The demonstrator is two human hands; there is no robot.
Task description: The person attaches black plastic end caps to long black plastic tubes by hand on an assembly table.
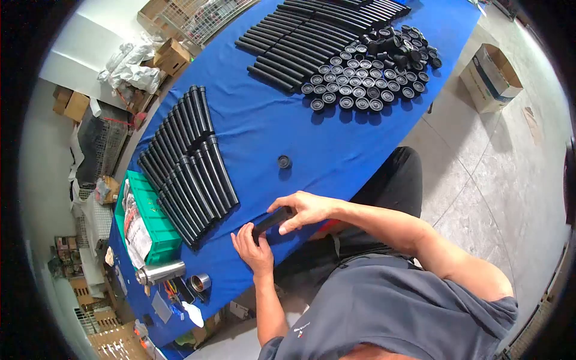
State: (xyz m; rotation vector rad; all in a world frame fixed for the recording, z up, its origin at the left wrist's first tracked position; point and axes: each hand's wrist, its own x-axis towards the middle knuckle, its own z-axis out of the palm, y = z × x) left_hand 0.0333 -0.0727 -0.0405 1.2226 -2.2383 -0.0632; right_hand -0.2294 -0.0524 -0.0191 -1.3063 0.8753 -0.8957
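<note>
Near the table's front edge, a short length of black tube (270, 224) lies between my two hands. My left hand (254, 249) closes around its lower left end. At the other end, my right hand (307, 210) grips it with thumb and fingers; part of that end is hidden by the fingers. A single black round cap (284, 161) sits on the blue cloth just beyond my right hand. To the left, two rows of black tubes with collared ends (191, 165) lie side by side. Many loose black caps (360, 84) are grouped further back.
More black tubes (294, 45) lie at the back of the blue-covered table (252, 129). At left stand a green crate (157, 222), a steel flask (161, 273), a metal cup (200, 282) and small tools. A cardboard box (491, 78) is on the floor at right.
</note>
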